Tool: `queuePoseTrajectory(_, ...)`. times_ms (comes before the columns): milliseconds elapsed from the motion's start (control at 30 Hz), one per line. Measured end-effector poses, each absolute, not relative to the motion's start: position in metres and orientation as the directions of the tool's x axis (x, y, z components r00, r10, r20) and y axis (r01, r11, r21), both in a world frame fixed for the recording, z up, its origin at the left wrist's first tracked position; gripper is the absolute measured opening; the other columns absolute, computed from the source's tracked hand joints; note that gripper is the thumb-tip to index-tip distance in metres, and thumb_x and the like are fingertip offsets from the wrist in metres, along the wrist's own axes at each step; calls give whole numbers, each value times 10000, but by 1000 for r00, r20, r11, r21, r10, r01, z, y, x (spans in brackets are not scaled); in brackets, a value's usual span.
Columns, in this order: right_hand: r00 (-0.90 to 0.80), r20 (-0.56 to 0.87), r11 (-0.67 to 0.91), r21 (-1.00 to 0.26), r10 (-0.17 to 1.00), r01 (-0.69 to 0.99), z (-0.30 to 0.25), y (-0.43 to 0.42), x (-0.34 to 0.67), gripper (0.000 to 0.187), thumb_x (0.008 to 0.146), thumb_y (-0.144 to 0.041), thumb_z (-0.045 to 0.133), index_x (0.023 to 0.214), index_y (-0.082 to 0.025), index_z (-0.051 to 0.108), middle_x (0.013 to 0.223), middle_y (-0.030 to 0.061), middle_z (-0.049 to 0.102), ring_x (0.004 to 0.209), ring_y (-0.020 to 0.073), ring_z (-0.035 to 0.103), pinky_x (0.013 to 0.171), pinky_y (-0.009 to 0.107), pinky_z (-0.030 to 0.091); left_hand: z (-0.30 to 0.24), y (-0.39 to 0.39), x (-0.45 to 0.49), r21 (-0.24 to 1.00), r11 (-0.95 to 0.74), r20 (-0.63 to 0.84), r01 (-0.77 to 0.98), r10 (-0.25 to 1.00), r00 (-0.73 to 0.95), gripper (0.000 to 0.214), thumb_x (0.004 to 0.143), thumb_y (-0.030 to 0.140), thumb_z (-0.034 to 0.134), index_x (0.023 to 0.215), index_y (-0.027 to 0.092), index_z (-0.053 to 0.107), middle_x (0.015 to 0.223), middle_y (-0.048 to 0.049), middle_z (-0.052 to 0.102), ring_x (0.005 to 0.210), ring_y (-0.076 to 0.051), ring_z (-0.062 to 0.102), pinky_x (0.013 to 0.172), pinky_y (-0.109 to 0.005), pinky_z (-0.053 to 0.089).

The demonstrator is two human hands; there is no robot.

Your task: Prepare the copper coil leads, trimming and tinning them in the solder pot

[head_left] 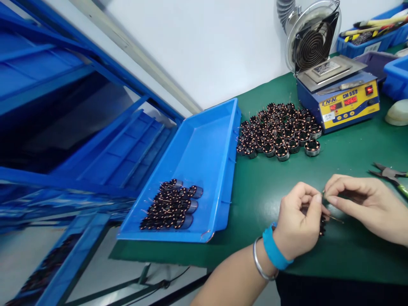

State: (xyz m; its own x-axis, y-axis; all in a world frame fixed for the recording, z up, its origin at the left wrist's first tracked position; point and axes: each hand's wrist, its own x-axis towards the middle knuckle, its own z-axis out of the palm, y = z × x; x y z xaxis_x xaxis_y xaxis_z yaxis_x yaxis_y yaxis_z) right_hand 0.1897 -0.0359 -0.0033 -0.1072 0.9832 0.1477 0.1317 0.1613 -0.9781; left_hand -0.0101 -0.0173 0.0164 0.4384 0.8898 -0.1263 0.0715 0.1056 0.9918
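Observation:
My left hand (298,221) is shut on a small copper-wound coil (322,225), which is mostly hidden behind the fingers. A thin wire lead sticks out from it to the right. My right hand (363,204) comes in from the right, its fingertips pinched at a fine wire lead (324,193) just above the coil. A pile of several similar coils (277,131) lies on the green mat (334,246) beyond my hands. More coils (170,206) stand in rows inside a blue plastic tray (228,170).
Green-handled side cutters (389,174) lie to the right of my hands. A yellow and blue CM 552 heater station (349,102) and a round fan (312,42) stand behind the coils. Blue bins of tools (366,38) sit at the back right, and blue shelving (63,127) fills the left.

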Motion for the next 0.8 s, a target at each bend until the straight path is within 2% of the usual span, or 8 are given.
queuePoseTrajectory(100,-55,274,280,-940,960,194,-4,-39,191,486,1103,-653,778,841,-247,834,887,81,773,804,227,738,739,337,617,19,-13,-9,959,282,-258,16,851,458,487,1021,621,846,954,230,563,765,-17,740,644,-163,726,672,-270,624)
queuePoseTrajectory(167,-10,285,281,-935,958,218,-6,-38,192,448,1087,-653,801,884,-257,851,924,82,793,843,239,753,768,346,631,20,-11,-9,940,342,-303,6,825,476,519,991,644,874,959,226,566,762,-10,731,621,-157,710,643,-264,613)
queuePoseTrajectory(200,-3,258,252,-944,966,213,-7,-37,193,488,1067,-704,809,881,-255,851,918,82,794,839,242,751,769,351,636,21,-11,-9,941,338,-300,7,825,479,517,988,638,879,956,226,569,759,-10,729,620,-157,707,646,-266,614)
queuePoseTrajectory(300,-45,148,153,-975,988,161,-8,-31,192,655,985,-872,808,827,-237,843,857,81,779,779,237,726,745,357,632,21,-14,-9,976,216,-211,44,863,460,436,1034,562,840,938,223,583,752,-24,739,667,-169,728,718,-283,632)
queuePoseTrajectory(367,-57,116,122,-985,992,120,-6,-29,190,689,959,-895,821,790,-227,836,826,76,766,755,220,713,735,338,617,20,-17,-10,990,114,-141,87,884,445,351,1085,491,775,944,221,601,761,-39,758,712,-183,753,754,-284,629)
queuePoseTrajectory(600,-115,-19,-23,-999,993,-35,1,-27,185,636,803,-810,999,723,-203,825,765,64,730,708,200,690,678,289,609,21,-20,-14,956,-143,24,257,909,417,232,1150,335,628,939,240,614,826,-53,807,719,-185,754,742,-289,577)
queuePoseTrajectory(800,-91,-2,-5,-1000,996,-29,-1,-27,185,566,854,-736,971,739,-201,828,770,66,728,724,203,682,695,297,604,22,-18,-15,945,-167,34,280,905,425,214,1151,308,621,946,244,620,858,-64,838,698,-187,741,740,-299,570)
